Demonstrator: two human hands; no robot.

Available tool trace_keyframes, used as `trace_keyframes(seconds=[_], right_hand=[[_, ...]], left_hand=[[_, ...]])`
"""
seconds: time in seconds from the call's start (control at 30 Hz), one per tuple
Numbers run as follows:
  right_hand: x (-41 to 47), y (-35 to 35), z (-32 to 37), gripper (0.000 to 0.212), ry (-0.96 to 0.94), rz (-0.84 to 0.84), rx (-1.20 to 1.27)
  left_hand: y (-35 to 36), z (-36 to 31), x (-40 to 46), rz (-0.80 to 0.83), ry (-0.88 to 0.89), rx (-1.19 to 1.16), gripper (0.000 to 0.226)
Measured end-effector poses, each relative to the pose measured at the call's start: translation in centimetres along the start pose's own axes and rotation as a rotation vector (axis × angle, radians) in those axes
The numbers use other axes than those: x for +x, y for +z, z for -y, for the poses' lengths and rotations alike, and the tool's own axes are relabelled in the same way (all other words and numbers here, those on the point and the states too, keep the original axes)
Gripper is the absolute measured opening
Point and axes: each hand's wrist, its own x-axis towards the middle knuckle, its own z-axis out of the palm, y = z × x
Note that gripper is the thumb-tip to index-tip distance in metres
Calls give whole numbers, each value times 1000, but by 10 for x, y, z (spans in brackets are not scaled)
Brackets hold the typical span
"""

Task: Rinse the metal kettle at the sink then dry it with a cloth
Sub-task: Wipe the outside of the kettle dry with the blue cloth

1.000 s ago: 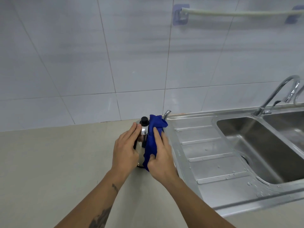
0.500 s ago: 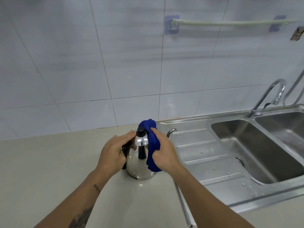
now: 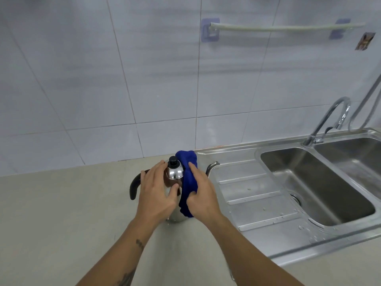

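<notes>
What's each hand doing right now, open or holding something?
Left hand: open, fingers spread, resting on the metal kettle.
Right hand: holding the blue cloth, pressing it against the kettle.

kettle (image 3: 174, 176) on counter (image 3: 61, 213) | sink (image 3: 257, 195) at kettle's 3 o'clock | cloth (image 3: 188, 182) between kettle and right hand (image 3: 203, 195) | left hand (image 3: 155, 195) at 9 o'clock

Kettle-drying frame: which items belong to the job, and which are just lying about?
In the job: kettle; blue cloth, held against it by the right hand; left hand resting on the kettle; sink; tap.
Just there: towel rail; small picture on the wall.
</notes>
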Motion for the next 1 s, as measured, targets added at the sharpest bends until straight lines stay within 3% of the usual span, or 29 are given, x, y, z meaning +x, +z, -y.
trace_keyframes(seconds=[0.27,0.4,0.5,0.6,0.73,1.0], right_hand=[[-61,3,-53,77,18,110,-127],[-59,-11,-57,76,323,-84,187],[-36,-30,-52,70,486,-219,462],[-12,-42,-33,71,415,-203,427],[-6,-45,-21,52,320,-51,300],[-47,-38,-43,77,135,84,208]], left_hand=[[7,-17,17,-81,-134,68,48],[12,-24,23,-18,-98,273,61],[13,-21,25,-14,-110,242,61],[11,-15,28,35,-130,92,63],[7,-9,35,132,-160,49,60],[13,-24,52,265,-120,26,47]])
